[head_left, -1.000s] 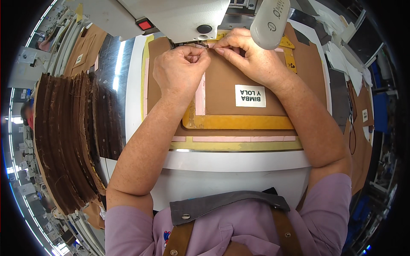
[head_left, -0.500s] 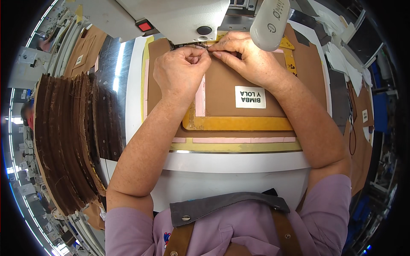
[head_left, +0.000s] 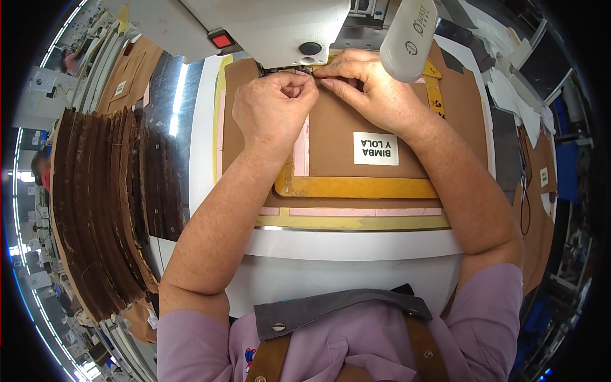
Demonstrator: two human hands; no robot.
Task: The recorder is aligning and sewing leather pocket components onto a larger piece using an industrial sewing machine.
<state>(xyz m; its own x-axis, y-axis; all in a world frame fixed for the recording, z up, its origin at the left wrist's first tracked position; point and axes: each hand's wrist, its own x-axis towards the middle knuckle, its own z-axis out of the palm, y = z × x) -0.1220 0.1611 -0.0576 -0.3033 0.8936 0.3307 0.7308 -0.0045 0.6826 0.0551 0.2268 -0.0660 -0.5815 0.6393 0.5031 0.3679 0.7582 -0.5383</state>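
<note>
Both hands meet at the needle area beneath a white sewing machine head (head_left: 267, 32). My left hand (head_left: 275, 108) is closed, its thumb and index finger pinched together; what they hold is too small to make out. Beside it my right hand (head_left: 382, 92) bends its thumb and fingers toward the same spot, their tips brought close in a pinch on something I cannot make out. Under the hands lies a brown fabric panel (head_left: 340, 130) with a white printed label (head_left: 375, 149). A yellow template frame (head_left: 363, 188) rests on the panel, partly covered by my right arm.
A thick stack of dark brown pieces (head_left: 95, 210) stands at the left. The machine has a red switch (head_left: 221, 41), and a pale oval device (head_left: 409, 41) hangs above my right hand. White paper scraps (head_left: 509, 83) and brown pieces (head_left: 538, 191) lie at the right.
The view has shifted slightly, so everything sits a little lower and to the right. Both hands keep their pinch by the needle area.
</note>
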